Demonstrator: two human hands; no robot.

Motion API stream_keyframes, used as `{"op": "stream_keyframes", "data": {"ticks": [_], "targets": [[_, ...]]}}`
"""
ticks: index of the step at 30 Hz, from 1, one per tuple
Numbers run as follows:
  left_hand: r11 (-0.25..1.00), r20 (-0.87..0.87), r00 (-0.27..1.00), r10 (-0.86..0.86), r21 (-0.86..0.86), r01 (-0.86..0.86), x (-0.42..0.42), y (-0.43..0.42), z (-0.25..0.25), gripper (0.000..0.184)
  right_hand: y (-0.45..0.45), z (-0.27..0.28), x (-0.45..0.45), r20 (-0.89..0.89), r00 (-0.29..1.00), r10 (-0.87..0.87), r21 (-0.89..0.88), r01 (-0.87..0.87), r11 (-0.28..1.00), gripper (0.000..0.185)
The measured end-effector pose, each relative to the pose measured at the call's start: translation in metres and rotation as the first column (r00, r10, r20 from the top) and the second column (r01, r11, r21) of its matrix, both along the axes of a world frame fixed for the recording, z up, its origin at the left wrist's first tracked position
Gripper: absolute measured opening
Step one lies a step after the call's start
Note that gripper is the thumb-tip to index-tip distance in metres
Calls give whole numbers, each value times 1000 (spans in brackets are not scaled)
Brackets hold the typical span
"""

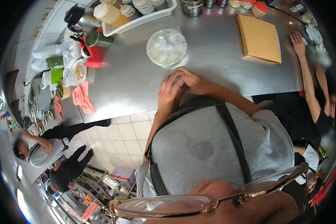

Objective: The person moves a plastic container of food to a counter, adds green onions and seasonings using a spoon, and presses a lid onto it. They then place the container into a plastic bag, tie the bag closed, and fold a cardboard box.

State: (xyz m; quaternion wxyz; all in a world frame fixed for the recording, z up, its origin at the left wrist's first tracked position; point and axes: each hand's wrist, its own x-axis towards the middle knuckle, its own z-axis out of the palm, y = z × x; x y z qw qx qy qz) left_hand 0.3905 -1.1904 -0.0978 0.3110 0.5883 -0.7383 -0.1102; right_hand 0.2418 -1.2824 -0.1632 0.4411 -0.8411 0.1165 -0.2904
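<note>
Near the front edge of the steel counter [209, 56], my left hand [170, 89] and my right hand [194, 81] are brought together, fingers curled and overlapping. Something small and shiny shows between them, too hidden to name. Just beyond the hands sits a round bowl [167, 47] covered with clear plastic, pale contents showing through. A flat brown cardboard box [259, 39] lies farther right on the counter, apart from my hands.
A white basket [138, 20] of bottles stands at the back. On the left are a red container [93, 54], green-lidded jar [99, 38] and pink cloth [83, 98]. Another person's hand [298, 43] rests at the right. Other people stand at left and right.
</note>
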Motion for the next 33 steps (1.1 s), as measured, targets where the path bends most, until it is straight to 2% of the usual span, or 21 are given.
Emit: {"op": "stream_keyframes", "data": {"ticks": [2, 6, 8, 9, 11, 15, 21, 23, 24, 25, 27, 29, 31, 33], "targets": [[999, -80, 996, 46, 0, -46, 4, 3, -21, 59, 7, -7, -1, -39, 978, -204, 61, 206, 977, 59], [997, -135, 989, 63, -30, -67, 14, -1, -42, 60, 6, -17, 0, -52, 970, -239, 26, 240, 970, 60], [992, -48, 993, 111, -58, -114, 15, -10, -36, 50, 5, -22, 6, -6, 935, -354, 53, 354, 934, 59], [991, -49, 992, 116, -56, -118, 18, -16, -36, 50, 3, -25, 7, -8, 937, -350, 55, 350, 935, 59], [993, 71, 996, 54, -105, -46, 26, -28, -36, 49, -3, -20, 12, -40, 905, -424, 195, 423, 885, 55], [991, 23, 999, 34, -130, -30, 31, -39, -38, 53, -6, -31, 12, -43, 900, -434, 285, 428, 858, 56], [992, 32, 998, 50, -118, -46, 40, -35, -27, 49, -7, -31, 13, -41, 912, -408, 162, 409, 898, 56], [986, 16, 999, 34, -164, -31, 54, -30, -18, 49, -5, -20, 12, -128, 896, -425, 169, 442, 881, 60], [986, 1, 998, 56, -159, -56, 72, -28, -23, 42, -5, -13, 11, -168, 890, -424, 183, 451, 874, 66], [983, 6, 997, 79, -169, -77, 91, -28, -19, 42, -5, -12, 9, -158, 900, -406, 176, 430, 885, 66], [932, 1, 955, 295, -220, -288, 136, -27, -10, 35, -6, -13, 2, -139, 886, -443, 101, 458, 883, 71], [863, 3, 887, 462, -234, -448, 196, -29, -4, 22, -5, 23, -8, -235, 879, -415, -11, 425, 905, 69], [746, -159, 804, 573, -306, -592, 276, -35, -27, 15, -11, 37, -25, -287, 869, -403, -151, 375, 915, 60], [601, -304, 587, 751, -54, -797, 340, -47, -28, 24, -11, 71, -32, -275, 803, -529, -171, 501, 849, 36]]}}
